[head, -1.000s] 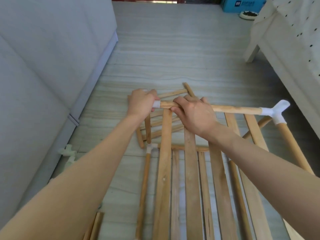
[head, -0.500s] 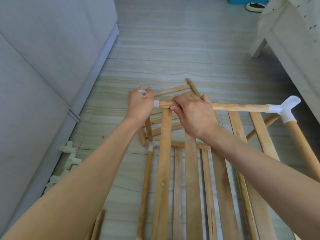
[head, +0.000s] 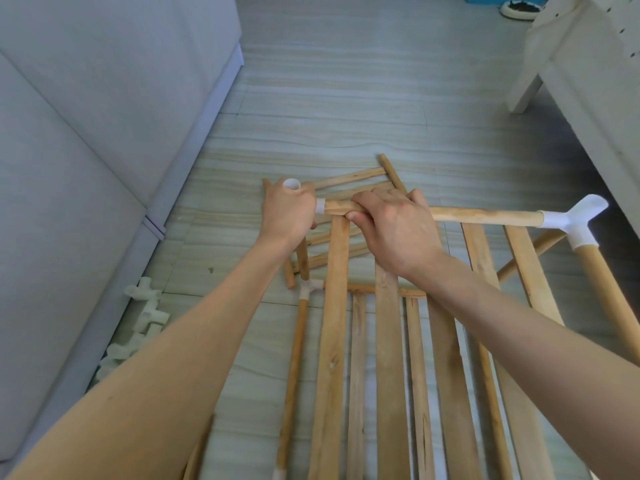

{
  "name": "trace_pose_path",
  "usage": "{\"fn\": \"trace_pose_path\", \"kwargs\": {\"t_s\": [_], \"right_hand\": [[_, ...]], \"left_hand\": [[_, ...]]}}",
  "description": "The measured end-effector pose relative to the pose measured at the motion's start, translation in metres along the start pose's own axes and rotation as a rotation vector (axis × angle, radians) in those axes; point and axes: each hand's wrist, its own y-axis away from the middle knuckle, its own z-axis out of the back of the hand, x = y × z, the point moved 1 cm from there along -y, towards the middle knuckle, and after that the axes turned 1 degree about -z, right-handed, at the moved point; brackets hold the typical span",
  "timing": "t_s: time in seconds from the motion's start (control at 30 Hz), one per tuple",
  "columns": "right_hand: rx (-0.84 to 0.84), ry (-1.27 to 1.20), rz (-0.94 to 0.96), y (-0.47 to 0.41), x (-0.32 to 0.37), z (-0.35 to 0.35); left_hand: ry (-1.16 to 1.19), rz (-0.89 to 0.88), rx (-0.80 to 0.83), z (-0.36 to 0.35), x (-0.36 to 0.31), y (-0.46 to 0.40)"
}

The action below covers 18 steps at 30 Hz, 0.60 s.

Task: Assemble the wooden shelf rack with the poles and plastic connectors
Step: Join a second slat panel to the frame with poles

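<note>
A round wooden pole (head: 485, 215) runs across the middle of the view, held above the floor. My right hand (head: 391, 226) grips it near its left end. My left hand (head: 287, 213) grips a white plastic connector (head: 320, 206) on that end; one open socket of it pokes up above my fist. At the pole's right end a second white connector (head: 575, 220) joins it to another pole (head: 613, 299) that slopes down toward me. Under my hands several flat slats (head: 332, 341) lie on the floor.
Several loose white connectors (head: 142, 317) lie at the foot of the grey sofa (head: 86, 133) on the left. A thin pole with a connector (head: 310, 289) lies beside the slats. Short loose poles (head: 349, 178) lie beyond my hands. White furniture (head: 581, 64) stands at the right.
The connector's upper socket now shows above my left fist. The view has tilted down and the pole's right end with its connector has drifted further right.
</note>
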Motion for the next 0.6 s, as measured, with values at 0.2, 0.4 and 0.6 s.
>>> {"fn": "trace_pose_path", "kwargs": {"t_s": [0.2, 0.4, 0.6], "right_hand": [[0.007, -0.008, 0.01, 0.0023, -0.0037, 0.0001], [0.013, 0.005, 0.006, 0.002, 0.0003, -0.0013], [0.02, 0.018, 0.013, 0.0015, 0.0021, -0.001]], "left_hand": [[-0.001, -0.007, 0.022, -0.0046, 0.0024, -0.0031], [0.008, 0.094, 0.047, 0.0003, 0.0039, -0.0009], [-0.018, 0.156, 0.068, 0.0021, 0.0013, 0.0011]]}}
